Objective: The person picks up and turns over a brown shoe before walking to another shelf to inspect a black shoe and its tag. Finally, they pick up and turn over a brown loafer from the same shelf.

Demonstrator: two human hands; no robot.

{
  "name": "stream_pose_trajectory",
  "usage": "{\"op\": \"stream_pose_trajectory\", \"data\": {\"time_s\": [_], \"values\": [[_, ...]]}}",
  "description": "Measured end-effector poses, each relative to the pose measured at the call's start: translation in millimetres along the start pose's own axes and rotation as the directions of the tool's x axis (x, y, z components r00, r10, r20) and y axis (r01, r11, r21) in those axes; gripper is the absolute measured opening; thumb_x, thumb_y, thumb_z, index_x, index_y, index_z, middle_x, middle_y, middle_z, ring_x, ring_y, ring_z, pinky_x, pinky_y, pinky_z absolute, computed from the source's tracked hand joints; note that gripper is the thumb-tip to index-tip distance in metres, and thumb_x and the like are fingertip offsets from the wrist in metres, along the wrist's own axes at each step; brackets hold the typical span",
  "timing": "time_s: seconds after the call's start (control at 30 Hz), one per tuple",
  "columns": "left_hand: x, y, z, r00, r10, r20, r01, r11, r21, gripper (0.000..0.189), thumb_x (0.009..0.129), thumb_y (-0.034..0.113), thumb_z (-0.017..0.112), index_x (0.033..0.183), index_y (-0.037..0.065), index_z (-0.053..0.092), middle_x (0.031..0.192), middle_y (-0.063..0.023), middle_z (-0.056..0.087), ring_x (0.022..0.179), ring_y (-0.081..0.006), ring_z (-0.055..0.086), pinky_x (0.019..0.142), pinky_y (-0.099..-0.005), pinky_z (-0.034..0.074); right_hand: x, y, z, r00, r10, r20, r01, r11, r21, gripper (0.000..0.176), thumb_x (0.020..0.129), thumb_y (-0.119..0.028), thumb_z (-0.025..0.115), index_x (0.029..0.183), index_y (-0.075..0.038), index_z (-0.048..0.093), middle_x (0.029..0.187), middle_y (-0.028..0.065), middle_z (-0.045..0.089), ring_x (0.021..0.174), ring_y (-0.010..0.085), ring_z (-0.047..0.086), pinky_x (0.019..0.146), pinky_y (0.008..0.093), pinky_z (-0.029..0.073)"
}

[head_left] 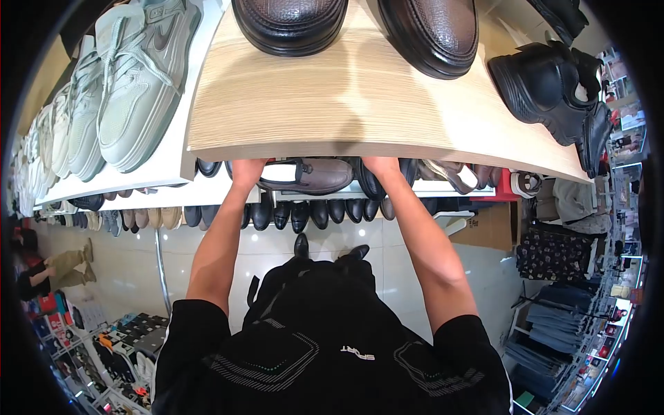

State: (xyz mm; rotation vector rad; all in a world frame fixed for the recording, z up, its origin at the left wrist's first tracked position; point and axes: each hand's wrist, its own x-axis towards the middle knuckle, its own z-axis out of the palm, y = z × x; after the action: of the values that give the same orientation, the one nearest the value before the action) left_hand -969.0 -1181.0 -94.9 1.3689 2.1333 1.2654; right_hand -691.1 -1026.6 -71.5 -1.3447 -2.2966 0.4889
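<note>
Both my arms reach forward beneath a light wooden shelf (pixel 311 104). My left hand (pixel 247 170) is by the left end of a brown shoe (pixel 325 176) lying sideways on the lower shelf; its fingers are hidden under the board. My right hand (pixel 381 166) is at a dark shoe (pixel 370 181) to the right of the brown one, and its fingers are hidden too. Whether either hand holds a shoe does not show. On the board above stand two dark brown leather shoes (pixel 429 34), cut off by the top edge.
Pale green sneakers (pixel 142 90) line the white shelf at left. Black shoes (pixel 546 86) stand at the right end of the wooden shelf. Several dark shoes (pixel 299 216) sit in a lower row. A cardboard box (pixel 487 225) and hanging clothes (pixel 557 252) are at right.
</note>
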Motion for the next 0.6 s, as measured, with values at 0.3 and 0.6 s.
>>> {"op": "stream_pose_trajectory", "data": {"time_s": [0.3,0.6], "values": [[-2.3,-25.4,2.8,0.997,-0.038,0.065,0.034,0.997,0.066,0.027,0.085,0.019,0.079,0.104,0.001,0.075,0.094,-0.0132,0.076,0.092,-0.0288,0.072,0.081,-0.0379,0.055,-12.0,-8.3,0.8,0.994,-0.023,0.108,0.034,0.993,-0.110,0.037,0.089,-0.016,0.064,0.123,-0.001,0.066,0.123,0.0240,0.066,0.116,0.0416,0.060,0.099,0.0466,0.048],[-11.4,-53.0,-3.8,0.961,-0.115,0.250,0.112,0.993,0.026,0.041,0.087,0.022,0.078,0.120,0.000,0.068,0.113,-0.0183,0.072,0.104,-0.0353,0.068,0.094,-0.0389,0.052,-58.9,-37.2,-21.6,0.988,0.021,0.150,-0.019,1.000,-0.015,0.038,0.087,-0.013,0.068,0.123,0.000,0.063,0.127,0.0265,0.061,0.115,0.0441,0.058,0.095,0.0494,0.050]]}}
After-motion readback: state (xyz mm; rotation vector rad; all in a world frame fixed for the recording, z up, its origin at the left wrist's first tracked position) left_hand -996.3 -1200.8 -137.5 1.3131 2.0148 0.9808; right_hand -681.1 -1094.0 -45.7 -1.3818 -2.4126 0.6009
